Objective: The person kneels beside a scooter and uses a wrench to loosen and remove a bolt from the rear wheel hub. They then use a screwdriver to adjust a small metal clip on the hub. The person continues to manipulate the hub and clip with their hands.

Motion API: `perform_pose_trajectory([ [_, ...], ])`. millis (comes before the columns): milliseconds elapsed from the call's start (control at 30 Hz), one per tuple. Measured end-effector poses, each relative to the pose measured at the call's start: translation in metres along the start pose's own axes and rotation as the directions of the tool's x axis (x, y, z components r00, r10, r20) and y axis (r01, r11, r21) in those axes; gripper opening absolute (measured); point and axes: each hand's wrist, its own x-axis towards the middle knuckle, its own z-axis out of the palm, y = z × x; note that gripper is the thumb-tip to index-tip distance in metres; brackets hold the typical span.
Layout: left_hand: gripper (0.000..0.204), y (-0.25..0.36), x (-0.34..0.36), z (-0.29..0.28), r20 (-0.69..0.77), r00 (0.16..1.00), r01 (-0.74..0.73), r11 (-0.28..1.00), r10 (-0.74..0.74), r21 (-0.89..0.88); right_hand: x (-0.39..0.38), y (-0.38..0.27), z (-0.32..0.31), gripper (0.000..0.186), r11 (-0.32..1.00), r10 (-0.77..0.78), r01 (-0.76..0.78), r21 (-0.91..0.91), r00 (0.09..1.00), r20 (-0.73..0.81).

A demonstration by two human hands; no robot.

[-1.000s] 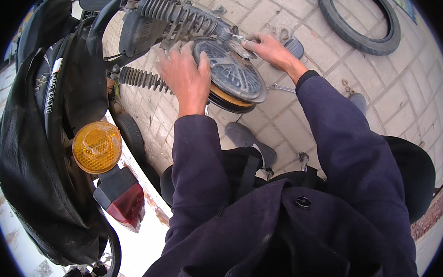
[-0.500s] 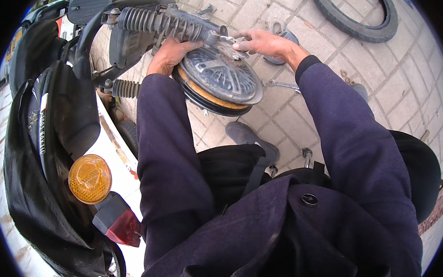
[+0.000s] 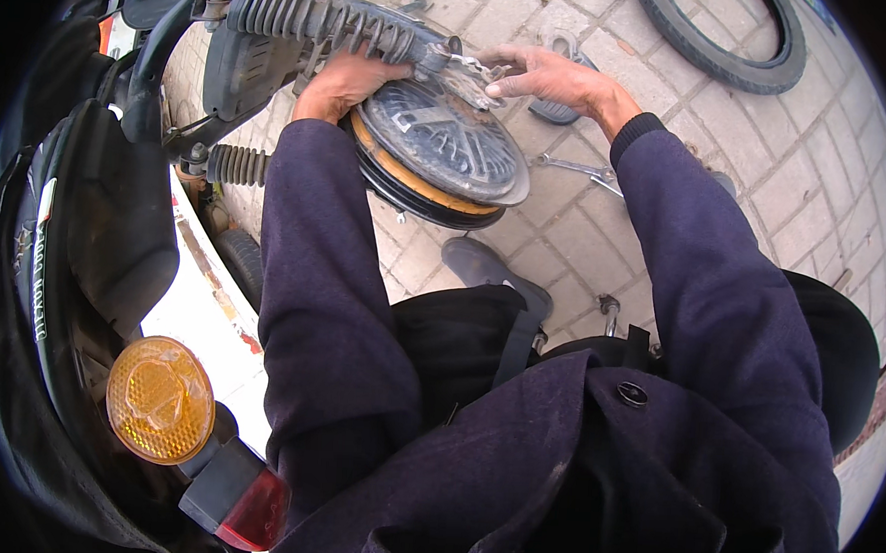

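A dusty wheel hub (image 3: 455, 152) with a yellow-orange band round its rim hangs by the rear springs of a scooter. My left hand (image 3: 349, 83) is closed between the hub's edge and the coil-spring shock absorber (image 3: 321, 28). Its thumb points toward the axle end; its other fingers are partly hidden behind the spring, so what they grip is unclear. At the axle end, the thumb and fingers of my right hand (image 3: 558, 80) curl around a small dusty metal piece (image 3: 470, 78). Its exact kind cannot be made out.
A loose black tyre (image 3: 721, 46) lies on the paving at the far right. Spanners (image 3: 581, 168) rest beside the hub, and a grey shoe (image 3: 493, 271) is below it. At left stand the scooter's black seat, an orange reflector (image 3: 160, 400) and a red lamp (image 3: 253, 512).
My right hand has shifted slightly rightward, its fingers a little more spread at the metal piece. The left hand keeps its place by the hub. The whole view has tilted a little.
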Motion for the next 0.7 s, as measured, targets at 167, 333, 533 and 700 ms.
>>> perform_pose_trajectory([
  [167,0.115,-0.004,0.008,-0.005,0.023,1.0,-0.009,0.998,0.011,-0.062,-0.002,0.004,0.0,0.071,0.998,-0.032,0.033,0.06,0.999,-0.023],
  [333,0.119,-0.011,0.013,-0.008,0.06,0.998,-0.004,0.999,0.007,-0.052,-0.003,-0.005,-0.002,0.067,0.999,-0.03,0.03,0.01,1.0,0.006],
  [533,0.1,-0.025,0.02,-0.007,0.025,0.996,-0.086,0.989,0.084,0.12,-0.004,-0.012,0.001,0.067,0.978,-0.111,0.1,-0.184,0.993,-0.049],
  [700,0.097,-0.032,0.032,-0.018,0.107,0.993,-0.089,0.917,0.051,0.388,-0.008,-0.014,0.002,0.068,0.978,-0.072,0.057,-0.2,0.995,-0.07],
])
